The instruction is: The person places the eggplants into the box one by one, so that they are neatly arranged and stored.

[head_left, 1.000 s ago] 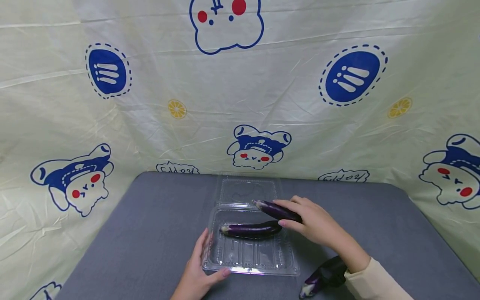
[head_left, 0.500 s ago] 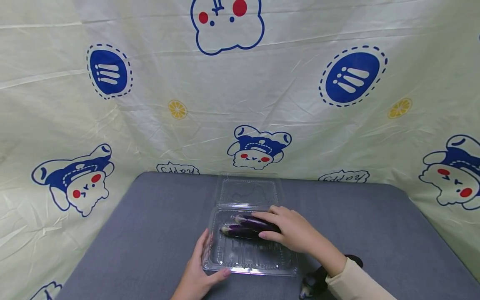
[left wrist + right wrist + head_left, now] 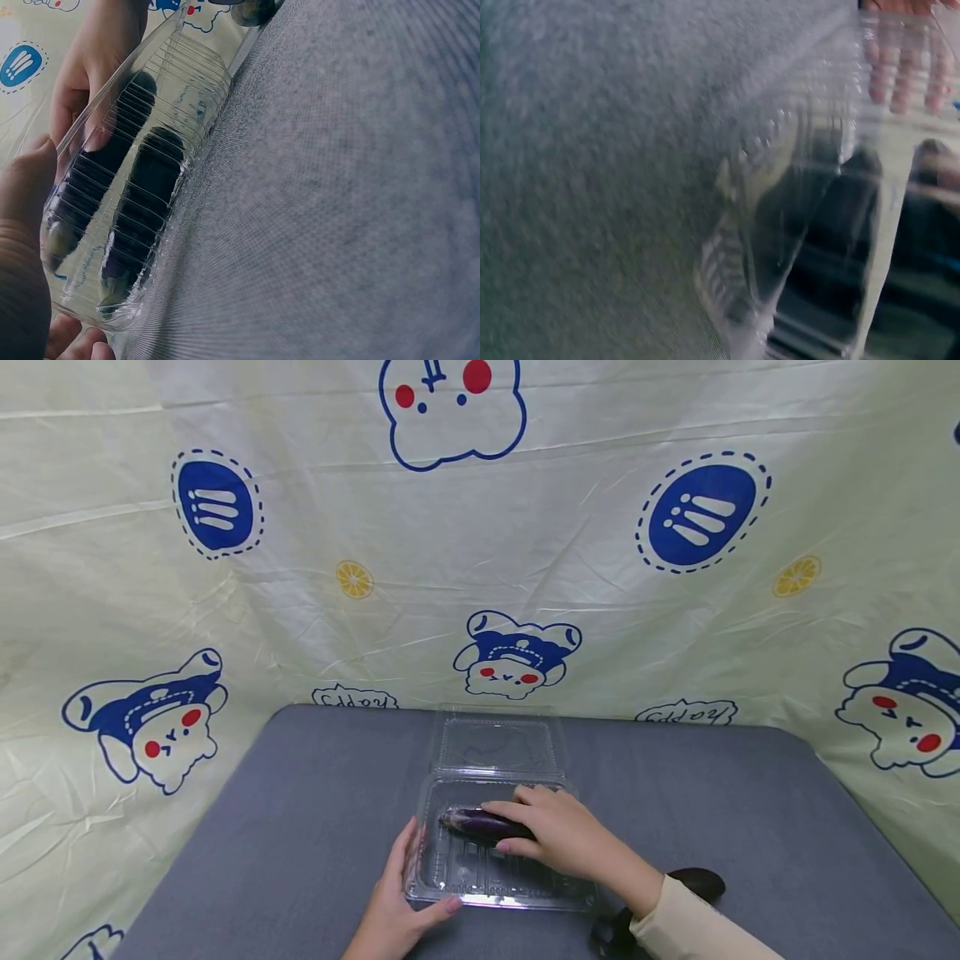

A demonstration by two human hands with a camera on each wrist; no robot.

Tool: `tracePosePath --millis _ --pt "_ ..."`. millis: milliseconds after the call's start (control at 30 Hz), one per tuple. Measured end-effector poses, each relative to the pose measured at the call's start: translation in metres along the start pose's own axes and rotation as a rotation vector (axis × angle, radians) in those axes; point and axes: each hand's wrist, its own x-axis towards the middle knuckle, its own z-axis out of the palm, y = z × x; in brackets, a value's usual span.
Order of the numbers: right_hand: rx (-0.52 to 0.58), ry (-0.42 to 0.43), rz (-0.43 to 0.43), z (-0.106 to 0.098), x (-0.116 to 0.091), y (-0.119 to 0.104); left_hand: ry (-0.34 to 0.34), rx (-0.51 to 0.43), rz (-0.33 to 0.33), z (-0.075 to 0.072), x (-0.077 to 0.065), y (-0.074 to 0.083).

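A clear plastic clamshell container (image 3: 510, 900) stands on the table with its lid (image 3: 498, 745) folded back. My left hand (image 3: 393, 893) grips its front left corner, thumb on the front rim and fingers along the left side. Inside the container, my right hand (image 3: 558, 835) holds a dark purple eggplant (image 3: 480, 824) from above, thumb on the near side. The left wrist view shows this held eggplant (image 3: 97, 184) through the clear wall, beside a second eggplant (image 3: 146, 202) lying on the container floor. In the head view that second one is mostly hidden.
More dark eggplant (image 3: 701, 883) lies on the grey table (image 3: 322, 827) to the right, partly under my right sleeve (image 3: 697, 922); whether it is one piece or two I cannot tell. A printed cloth (image 3: 420, 543) hangs behind the table. The right wrist view is blurred.
My right hand has moved left and down, bringing its eggplant from above the container's right side into it, over the other eggplant. The left hand stays in place.
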Motion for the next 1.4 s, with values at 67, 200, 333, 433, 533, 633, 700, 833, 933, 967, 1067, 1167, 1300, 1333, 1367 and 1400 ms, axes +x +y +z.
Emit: tracePosePath --millis 67,200,333,433,533,633,700,833,933,967,1067,1167,1300,1333,1367,1400 --pt "-0.006 -0.001 -0.013 0.002 0.001 -0.002 0.003 0.015 -0.005 0.0 0.0 0.0" --pt "-0.027 -0.021 -0.033 0.008 0.003 -0.004 0.006 0.041 -0.004 0.0 0.0 0.0" --pt "-0.048 -0.047 -0.047 0.012 0.005 -0.005 0.003 0.045 0.017 -0.001 -0.001 0.0" --pt "-0.082 -0.048 -0.063 0.013 0.004 -0.007 -0.001 0.04 0.031 -0.001 -0.001 0.0" --pt "-0.122 -0.038 -0.078 0.015 0.004 -0.008 -0.005 0.035 0.013 -0.001 -0.001 0.001" --pt "-0.172 -0.027 -0.102 0.017 0.004 -0.008 -0.006 0.042 -0.002 -0.002 0.0 0.001" --pt "-0.206 -0.015 -0.121 0.019 0.004 -0.007 -0.004 0.046 -0.008 -0.002 0.001 0.001" --pt "-0.255 0.007 -0.15 0.023 0.003 -0.007 0.0 0.033 -0.006 -0.001 0.0 0.0" --pt "-0.263 0.003 -0.154 0.024 0.003 -0.007 0.0 0.028 -0.005 -0.001 0.0 0.0" --pt "-0.264 -0.002 -0.154 0.024 0.003 -0.007 0.0 0.028 -0.004 -0.001 0.0 -0.001" --pt "-0.275 -0.009 -0.153 0.025 0.003 -0.007 -0.001 0.042 -0.006 -0.001 0.0 0.0" --pt "-0.286 -0.008 -0.155 0.025 0.003 -0.007 -0.002 0.058 -0.012 -0.001 0.0 0.0" --pt "-0.273 -0.006 -0.154 0.027 0.002 -0.007 -0.003 0.062 -0.02 -0.001 0.0 0.002" --pt "-0.27 -0.006 -0.153 0.027 0.001 -0.007 -0.003 0.061 -0.02 -0.001 0.0 0.002" --pt "-0.267 -0.006 -0.151 0.028 0.001 -0.007 -0.004 0.059 -0.02 -0.001 0.0 0.002" --pt "-0.265 -0.006 -0.149 0.029 0.001 -0.006 -0.005 0.056 -0.019 -0.001 0.0 0.002"
